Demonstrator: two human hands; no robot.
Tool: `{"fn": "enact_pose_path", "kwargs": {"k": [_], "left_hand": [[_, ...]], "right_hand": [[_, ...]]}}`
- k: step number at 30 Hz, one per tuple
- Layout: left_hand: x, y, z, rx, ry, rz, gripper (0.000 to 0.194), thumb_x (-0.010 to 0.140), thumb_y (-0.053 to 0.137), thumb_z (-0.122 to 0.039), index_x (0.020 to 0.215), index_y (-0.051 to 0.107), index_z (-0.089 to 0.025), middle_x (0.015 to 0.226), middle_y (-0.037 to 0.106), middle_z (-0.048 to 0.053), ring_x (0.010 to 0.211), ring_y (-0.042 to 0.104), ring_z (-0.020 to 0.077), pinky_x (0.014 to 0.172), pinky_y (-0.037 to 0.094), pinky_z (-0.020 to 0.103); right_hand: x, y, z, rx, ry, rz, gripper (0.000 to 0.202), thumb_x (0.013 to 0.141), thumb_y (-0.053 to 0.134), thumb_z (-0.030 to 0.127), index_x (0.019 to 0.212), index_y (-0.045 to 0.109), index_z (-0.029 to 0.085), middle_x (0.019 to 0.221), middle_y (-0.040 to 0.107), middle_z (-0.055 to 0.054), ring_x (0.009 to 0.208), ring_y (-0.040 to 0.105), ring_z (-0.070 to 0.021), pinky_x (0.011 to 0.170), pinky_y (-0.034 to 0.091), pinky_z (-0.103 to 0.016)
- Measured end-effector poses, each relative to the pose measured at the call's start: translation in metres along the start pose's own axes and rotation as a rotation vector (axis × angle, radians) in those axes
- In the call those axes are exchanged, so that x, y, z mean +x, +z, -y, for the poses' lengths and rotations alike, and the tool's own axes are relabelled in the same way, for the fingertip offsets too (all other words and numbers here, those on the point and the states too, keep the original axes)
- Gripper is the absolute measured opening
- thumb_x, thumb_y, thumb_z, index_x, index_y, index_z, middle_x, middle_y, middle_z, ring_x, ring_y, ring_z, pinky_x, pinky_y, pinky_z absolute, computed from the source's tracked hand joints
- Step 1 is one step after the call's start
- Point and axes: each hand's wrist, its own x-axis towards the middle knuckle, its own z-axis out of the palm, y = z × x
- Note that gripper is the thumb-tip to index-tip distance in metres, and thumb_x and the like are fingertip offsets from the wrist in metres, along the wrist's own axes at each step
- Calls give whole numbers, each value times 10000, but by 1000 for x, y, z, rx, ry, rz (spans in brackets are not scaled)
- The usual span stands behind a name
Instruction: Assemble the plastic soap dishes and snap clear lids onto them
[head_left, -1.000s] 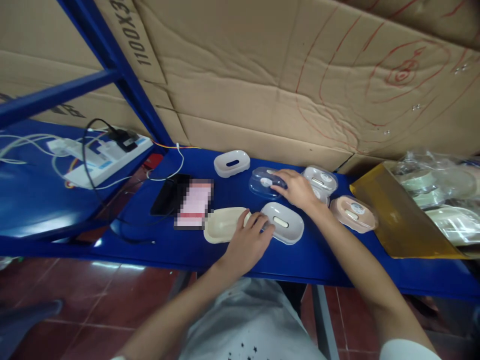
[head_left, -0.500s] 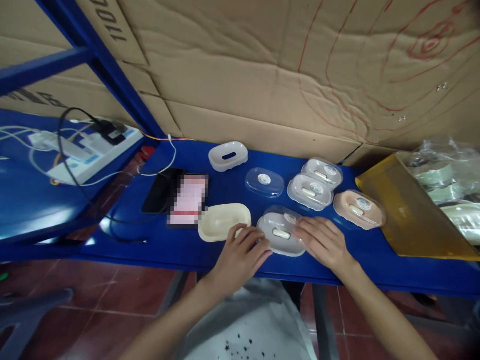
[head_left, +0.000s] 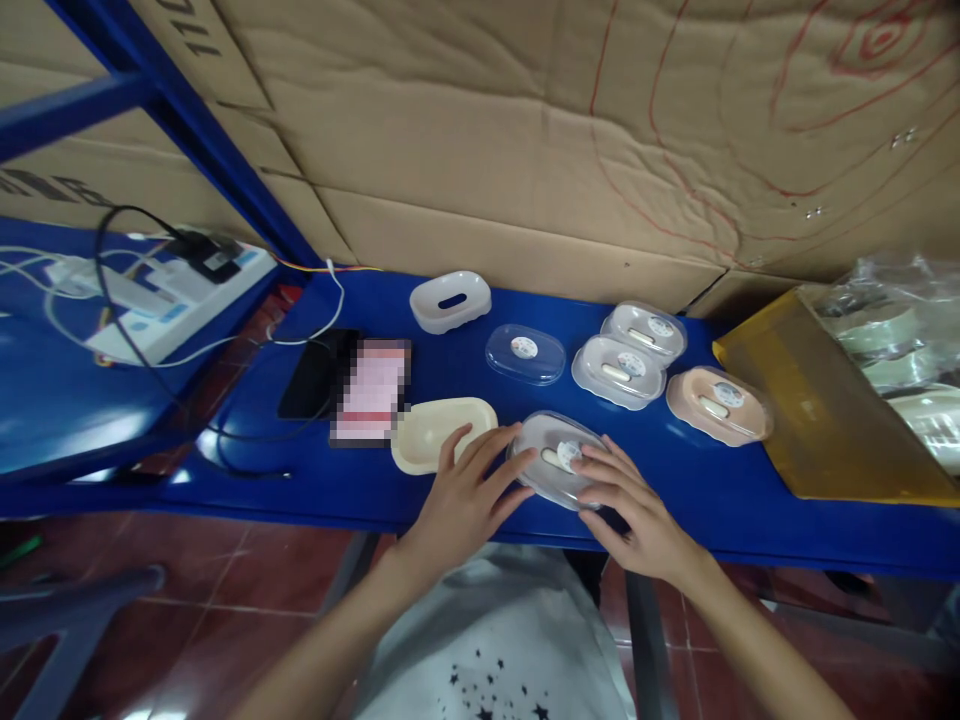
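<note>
A pale grey soap box [head_left: 536, 432] with a clear lid and a round sticker lies near the table's front edge. My left hand [head_left: 469, 480] grips its left end, fingertips on the rim. The fingers of my right hand [head_left: 637, 510] curl over its right end, partly hiding the lid. A small white oblong piece shows at the box's middle, beside the sticker. Left of it sits an open cream soap box base [head_left: 420, 440], behind my left fingers. A loose clear lid [head_left: 525, 355] with a sticker lies farther back.
Two lidded whitish soap boxes [head_left: 619, 370] and a pinkish one [head_left: 720, 405] stand right. A white slotted tray [head_left: 450, 302] is at the back. A phone [head_left: 371, 390] lies left, near a power strip [head_left: 180, 310]. An open carton [head_left: 810, 400] holds wrapped pieces.
The clear lid has come down level over the grey box, its sticker now nearer the middle. My right hand has shifted down around the box's right end. The view has tilted slightly.
</note>
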Motion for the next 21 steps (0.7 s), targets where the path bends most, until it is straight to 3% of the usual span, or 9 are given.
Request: {"fn": "enact_pose_path", "kwargs": {"k": [5,9,12,17,21], "left_hand": [[1,1,1,-27,2,-15,277,1073,656,-323,1337,641,-239,1454,675,120,1326,656,264,1258,360,541],[3,-1,0,-31,1,39,320,1079,642,-320,1393,625,-258,1492,646,115,1354,631,278,1267,338,568],[1,-8,4,28,-26,96,407,1080,635,-346,1475,575,-263,1575,577,141,1434,570,320,1290,274,625],[-19,-22,21,189,-160,38,428,1064,643,-276,1484,563,-261,1598,556,161,1476,529,370,1250,330,646],[-29,-21,26,176,-153,53,302,1076,582,-210,1372,630,-241,1562,599,145,1440,565,367,1209,392,633]], "right_hand": [[0,0,2,-77,-57,42,335,1003,628,141,1303,615,288,1445,689,-67,1451,586,-291,1319,326,-691],[3,7,-2,-152,-21,22,421,1020,698,307,1419,569,269,1380,694,-110,1415,605,-320,1276,399,-672],[2,6,-3,-253,12,-43,403,1016,703,299,1403,591,280,1297,712,-103,1352,643,-318,1232,443,-632],[-12,-26,-3,-476,167,-74,303,995,655,256,1295,623,284,1273,736,-91,1257,692,-336,1272,240,-705],[-2,-47,5,-580,207,-191,290,980,683,283,1267,644,286,1293,733,-104,1265,681,-372,1237,301,-672]]}}
